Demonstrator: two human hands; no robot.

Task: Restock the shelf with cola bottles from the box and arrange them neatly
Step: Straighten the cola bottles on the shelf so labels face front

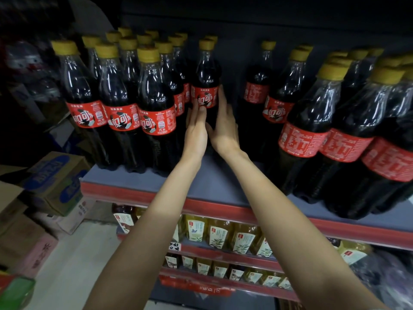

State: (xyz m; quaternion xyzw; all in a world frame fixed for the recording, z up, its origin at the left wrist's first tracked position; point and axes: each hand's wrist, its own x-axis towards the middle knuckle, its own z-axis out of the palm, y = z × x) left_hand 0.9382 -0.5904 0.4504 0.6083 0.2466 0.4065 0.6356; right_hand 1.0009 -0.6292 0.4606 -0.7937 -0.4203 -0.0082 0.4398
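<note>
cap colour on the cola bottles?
Yellow caps on the cola bottles, clearest in the head view.

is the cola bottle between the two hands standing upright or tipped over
Upright. The cola bottle stands on the shelf with its yellow cap at the top, the left hand and right hand touching its sides.

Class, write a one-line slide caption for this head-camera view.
Both hands steady a cola bottle upright on the grey shelf between crowded rows.
</note>
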